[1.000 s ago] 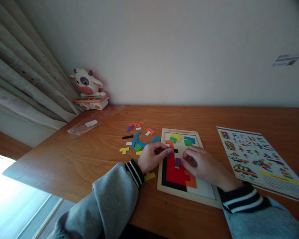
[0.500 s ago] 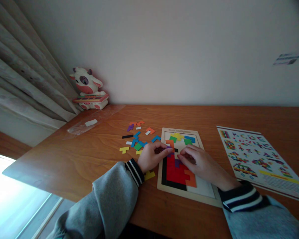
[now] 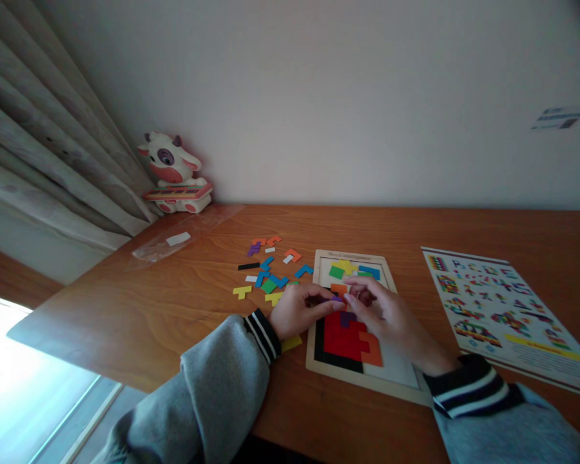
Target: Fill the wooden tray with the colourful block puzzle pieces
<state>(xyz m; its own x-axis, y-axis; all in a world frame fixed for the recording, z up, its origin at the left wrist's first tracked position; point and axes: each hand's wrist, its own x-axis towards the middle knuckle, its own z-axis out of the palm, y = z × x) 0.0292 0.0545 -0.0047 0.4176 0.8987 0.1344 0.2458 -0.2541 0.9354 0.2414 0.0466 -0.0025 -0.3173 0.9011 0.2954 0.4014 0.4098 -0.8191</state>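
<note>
Both hands are over a wooden puzzle board (image 3: 367,386) with a pale frame. My left hand (image 3: 303,309) pinches a small purple piece (image 3: 337,299) above the board's left half. Close to its fingertips is my right hand (image 3: 384,316), thumb and fingers together beside an orange piece (image 3: 339,289); what it holds is hidden. Red pieces (image 3: 343,338) lie in the lower left of the board, with black along the edge and an orange piece (image 3: 373,349) on their right. Yellow (image 3: 350,265), green (image 3: 337,272) and blue (image 3: 370,271) pieces lie near the top.
Several loose coloured pieces (image 3: 269,285) are spread left of the board. A printed pattern sheet (image 3: 507,309) lies at the right. Farther back on the left are a clear plastic bag (image 3: 147,252) and a cow toy with a keyboard (image 3: 176,174).
My fingertips have come closer together. My right hand has shifted slightly up and left, and the orange piece has moved lower and to the right, near the fingers.
</note>
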